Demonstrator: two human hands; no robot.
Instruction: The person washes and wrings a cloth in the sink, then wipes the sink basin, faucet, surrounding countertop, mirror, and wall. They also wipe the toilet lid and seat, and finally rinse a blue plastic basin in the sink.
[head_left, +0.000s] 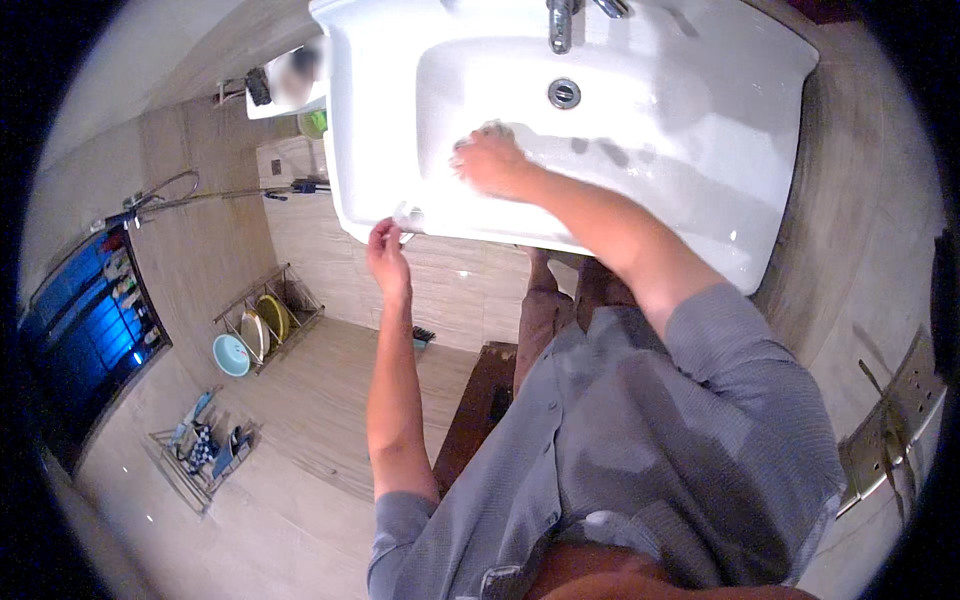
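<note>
A white ceramic washbasin (375, 142) fills the upper middle of the view. My right hand (491, 163) is down in its bowl, left of the drain (564, 94), with fingers curled against the surface. It is blurred, and whether anything lies under the fingers I cannot tell. At the basin's front left corner, my left hand (390, 259) pinches a small pale translucent object (409, 217) over the rim; its kind is unclear. The chrome faucet (559, 30) stands at the back of the basin, above the drain.
Left of the basin a white shelf (270, 109) holds small things. Lower left, a metal rack (292, 330) bears basins, among them a light blue plastic one (231, 355). A wall rack with cloths (202, 450) and a dark window (97, 330) lie further left. A brown wooden piece (469, 435) is beside me.
</note>
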